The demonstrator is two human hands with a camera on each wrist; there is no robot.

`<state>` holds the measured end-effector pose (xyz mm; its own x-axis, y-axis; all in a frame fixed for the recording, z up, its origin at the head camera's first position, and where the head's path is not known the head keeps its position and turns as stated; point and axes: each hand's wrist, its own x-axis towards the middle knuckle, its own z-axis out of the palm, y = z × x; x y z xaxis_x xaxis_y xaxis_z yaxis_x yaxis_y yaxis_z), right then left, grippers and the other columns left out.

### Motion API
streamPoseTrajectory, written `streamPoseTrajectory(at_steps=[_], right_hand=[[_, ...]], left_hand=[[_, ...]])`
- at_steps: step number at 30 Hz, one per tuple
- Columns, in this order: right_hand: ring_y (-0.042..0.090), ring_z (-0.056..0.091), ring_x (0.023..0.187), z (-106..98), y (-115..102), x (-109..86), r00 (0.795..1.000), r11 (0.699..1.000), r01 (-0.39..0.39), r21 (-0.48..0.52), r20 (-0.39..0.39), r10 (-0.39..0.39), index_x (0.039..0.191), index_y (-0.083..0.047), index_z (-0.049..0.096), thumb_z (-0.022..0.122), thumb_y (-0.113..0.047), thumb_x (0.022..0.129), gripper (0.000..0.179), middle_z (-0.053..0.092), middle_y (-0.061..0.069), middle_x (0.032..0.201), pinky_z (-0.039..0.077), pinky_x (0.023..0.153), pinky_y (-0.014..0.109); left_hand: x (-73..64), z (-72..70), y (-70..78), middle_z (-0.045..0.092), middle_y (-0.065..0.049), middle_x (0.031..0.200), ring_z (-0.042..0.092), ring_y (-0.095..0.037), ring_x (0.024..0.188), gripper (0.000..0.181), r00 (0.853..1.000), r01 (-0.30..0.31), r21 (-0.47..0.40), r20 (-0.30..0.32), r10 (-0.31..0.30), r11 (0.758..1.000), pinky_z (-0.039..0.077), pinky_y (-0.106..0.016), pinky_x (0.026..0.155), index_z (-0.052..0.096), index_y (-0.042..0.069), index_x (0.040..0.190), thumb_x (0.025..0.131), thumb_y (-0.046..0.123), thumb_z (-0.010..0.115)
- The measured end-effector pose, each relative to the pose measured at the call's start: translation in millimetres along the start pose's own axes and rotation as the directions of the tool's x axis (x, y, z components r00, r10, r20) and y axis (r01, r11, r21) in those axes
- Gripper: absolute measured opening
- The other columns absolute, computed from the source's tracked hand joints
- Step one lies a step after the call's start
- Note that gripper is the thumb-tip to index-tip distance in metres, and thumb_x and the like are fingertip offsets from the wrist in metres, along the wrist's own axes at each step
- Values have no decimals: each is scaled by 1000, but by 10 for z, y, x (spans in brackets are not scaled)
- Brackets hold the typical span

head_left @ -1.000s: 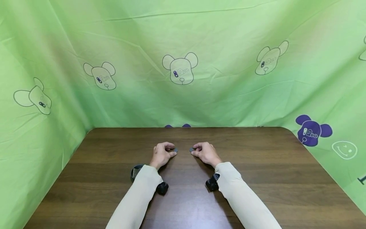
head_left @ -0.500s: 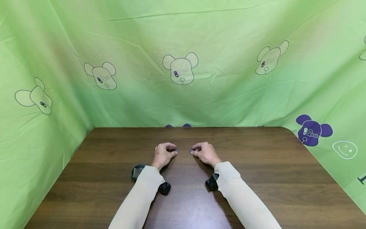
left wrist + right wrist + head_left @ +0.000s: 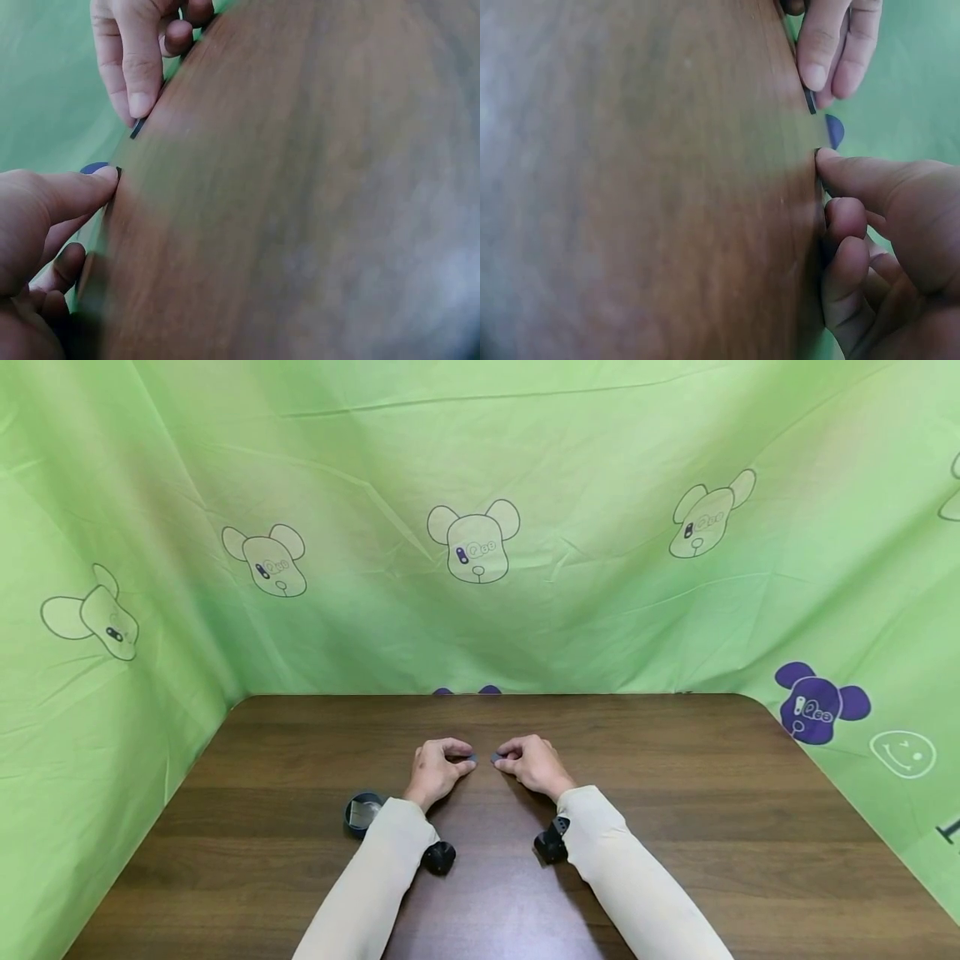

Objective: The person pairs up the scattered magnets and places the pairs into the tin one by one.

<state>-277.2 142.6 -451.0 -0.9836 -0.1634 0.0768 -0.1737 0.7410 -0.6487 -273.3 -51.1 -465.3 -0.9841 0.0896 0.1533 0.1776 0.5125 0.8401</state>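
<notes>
**Face to Face Across a Narrow Gap**

A person's left hand [image 3: 435, 770] and right hand [image 3: 537, 766] meet near the middle of a tabletop, each pinching a small, dark, flat piece between thumb and fingers. The left-hand piece [image 3: 473, 758] juts from the left fingertips toward the right; the right-hand piece [image 3: 496, 757] juts back toward the left, at nearly the same level. Near but apart, the two leave a slim strip of wood showing between them, and that gap looks like the relation that counts. Each hand is nearest its own piece, and neither reaches past the other.

In both wrist views the far piece shows as a thin dark edge, its visible length directed roughly toward the opposite fingertips (most of each piece is hidden by the fingers, so its full outline and true long axis cannot be told). Whether either piece touches the wood is also unclear. In the right wrist view, the right hand's remaining fingers are bent inward beneath the pinch.

Farther out, black wrist cameras sit against the cuffs of a pale left sleeve [image 3: 367, 893] and right sleeve [image 3: 648, 881]. A round dark dish [image 3: 347, 817], partly covered by the left sleeve, holds a pale squarish item [image 3: 363, 812]. The brown wood-grain table [image 3: 712, 827] ends at a green backdrop [image 3: 600, 627] printed with mouse-eared cartoon heads [image 3: 478, 547].
</notes>
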Motion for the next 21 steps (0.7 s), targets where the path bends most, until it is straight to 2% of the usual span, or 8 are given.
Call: streamPoseTrajectory(at_steps=[21], right_hand=[[10, 59, 73, 78, -90, 7, 1000, 1000, 12, 5, 12, -12, 101, -10, 79, 80, -16, 85, 16, 67, -5, 77, 49, 72, 32]], left_hand=[[8, 32, -21, 76, 3, 96, 69, -18, 97, 17, 1000, 14, 26, 9, -14, 1000, 50, -40, 92, 79, 14, 99, 83, 14, 83]])
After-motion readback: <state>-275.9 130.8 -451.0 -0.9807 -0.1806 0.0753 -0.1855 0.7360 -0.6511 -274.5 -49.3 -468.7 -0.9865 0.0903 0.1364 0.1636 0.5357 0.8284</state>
